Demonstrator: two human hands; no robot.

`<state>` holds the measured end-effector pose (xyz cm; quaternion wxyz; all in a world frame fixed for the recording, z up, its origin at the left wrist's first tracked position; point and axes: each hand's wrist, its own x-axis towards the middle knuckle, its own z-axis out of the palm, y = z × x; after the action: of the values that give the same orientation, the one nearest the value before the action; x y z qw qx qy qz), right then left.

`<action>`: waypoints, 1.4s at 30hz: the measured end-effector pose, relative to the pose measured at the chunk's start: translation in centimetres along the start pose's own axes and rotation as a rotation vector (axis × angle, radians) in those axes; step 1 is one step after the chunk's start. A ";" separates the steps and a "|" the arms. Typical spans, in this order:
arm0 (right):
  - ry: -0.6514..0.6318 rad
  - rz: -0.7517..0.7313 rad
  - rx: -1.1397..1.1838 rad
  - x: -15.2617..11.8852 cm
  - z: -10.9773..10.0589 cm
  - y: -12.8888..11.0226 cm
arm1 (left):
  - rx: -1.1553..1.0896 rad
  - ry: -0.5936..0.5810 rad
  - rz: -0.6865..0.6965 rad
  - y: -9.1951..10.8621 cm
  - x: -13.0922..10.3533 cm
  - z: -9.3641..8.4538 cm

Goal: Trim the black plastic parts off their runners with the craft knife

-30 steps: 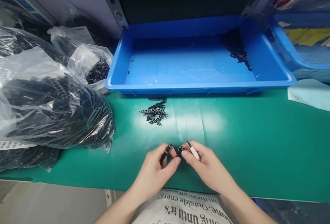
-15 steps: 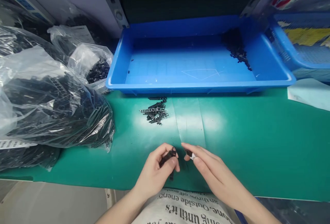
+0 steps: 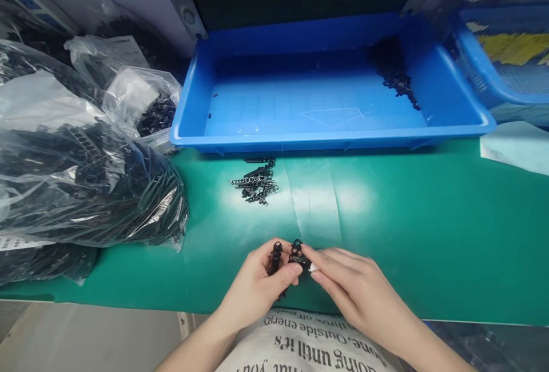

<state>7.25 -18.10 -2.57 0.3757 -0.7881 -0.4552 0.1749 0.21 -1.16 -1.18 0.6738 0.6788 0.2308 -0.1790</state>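
Observation:
My left hand (image 3: pixel 253 292) is closed around several slim black plastic parts (image 3: pixel 276 256) with small ring-like ends. One black part (image 3: pixel 295 249) stands up between its thumb and fingers, facing the other hand. My right hand (image 3: pixel 358 280) pinches a small piece with a white end (image 3: pixel 313 267) between thumb and forefinger. Its dark tip is against or right beside that black part; contact is hard to make out. The kind of this small piece is unclear. Beyond my hands, a loose pile of similar black parts (image 3: pixel 257 182) lies on the green mat (image 3: pixel 429 235).
A long blue tray (image 3: pixel 274 144) stands behind the pile, with small black pieces (image 3: pixel 394 72) heaped at its right end. Large clear bags of black parts (image 3: pixel 98 178) crowd the left side. At right are a blue basket (image 3: pixel 497 89) and a pale sheet (image 3: pixel 514 146).
My right hand has moved left, bringing the white-ended piece to the black parts in my left hand. One black part now stands apart from the others. The view has shifted slightly.

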 end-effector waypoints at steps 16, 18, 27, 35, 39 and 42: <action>0.075 0.024 -0.025 0.1 1.1 -0.5 | 0.102 0.056 0.043 0.1 -0.1 0.3; 0.095 0.036 -0.027 0.0 1.4 -0.6 | 0.086 0.065 0.039 0.0 0.0 0.5; 0.153 0.072 0.033 0.0 2.0 -0.2 | 0.243 0.090 0.144 0.2 0.5 -0.9; 0.135 0.237 0.164 -0.2 2.0 0.1 | 1.257 0.378 0.475 2.6 4.3 -7.5; 0.099 0.316 0.216 -0.4 1.9 0.4 | 1.230 0.391 0.551 2.7 4.7 -7.9; 0.108 0.298 0.259 -0.3 1.6 0.3 | 0.930 0.384 0.608 3.1 3.6 -6.9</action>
<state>6.34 -17.76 -3.88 0.4677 -0.8000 -0.2864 0.2432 4.49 5.99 -0.44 0.2725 0.9590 0.0411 0.0661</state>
